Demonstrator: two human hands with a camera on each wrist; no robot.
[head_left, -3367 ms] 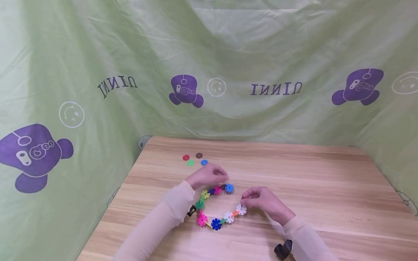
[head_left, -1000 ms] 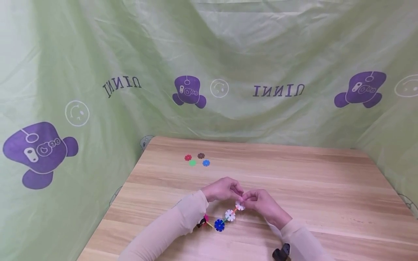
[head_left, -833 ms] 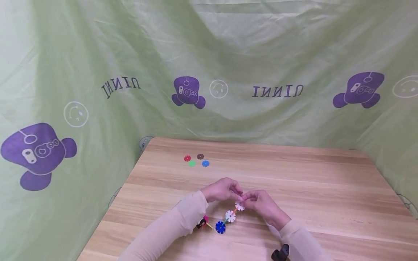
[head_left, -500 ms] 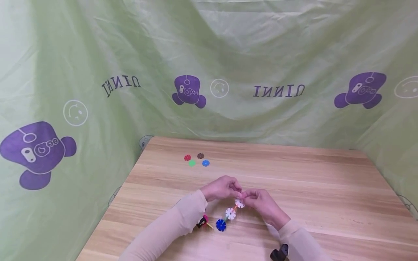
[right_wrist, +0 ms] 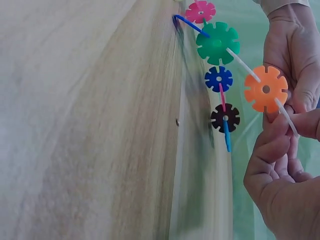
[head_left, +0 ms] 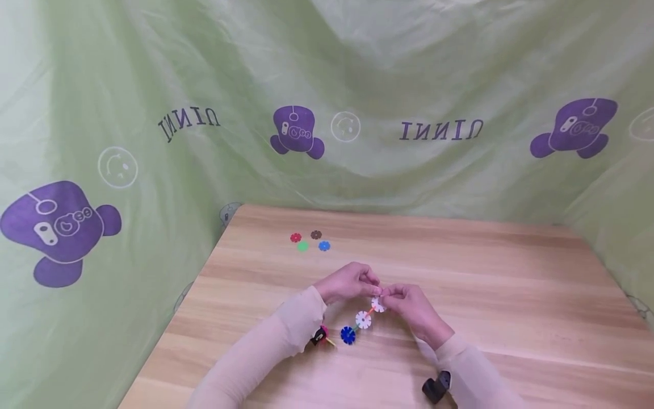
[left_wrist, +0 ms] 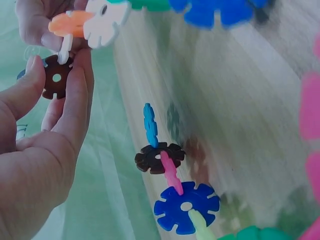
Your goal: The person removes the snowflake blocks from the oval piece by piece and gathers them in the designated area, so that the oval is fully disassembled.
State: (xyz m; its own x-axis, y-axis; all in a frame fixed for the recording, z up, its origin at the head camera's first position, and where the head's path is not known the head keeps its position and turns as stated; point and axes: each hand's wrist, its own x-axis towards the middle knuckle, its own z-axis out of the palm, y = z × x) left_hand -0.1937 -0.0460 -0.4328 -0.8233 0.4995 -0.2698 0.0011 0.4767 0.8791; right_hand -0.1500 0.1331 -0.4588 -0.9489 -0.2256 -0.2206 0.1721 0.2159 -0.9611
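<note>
Pinching both ends of the snowflake-disc chain [head_left: 363, 320] above the desk [head_left: 511, 295]: left hand [head_left: 349, 282], right hand [head_left: 411, 309]; light, floppy, joints likely separable; grip disc faces.

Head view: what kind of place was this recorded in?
Probably a staged recording booth, not a lived-in room: a wooden table enclosed by a green printed backdrop, with only snowflake toy discs and the chain the hands join.

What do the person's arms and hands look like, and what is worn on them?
Both arms are in long, pale cream sleeves that end at the wrists. The left hand and right hand are bare. A small black device sits at the right wrist, another at the left.
</note>
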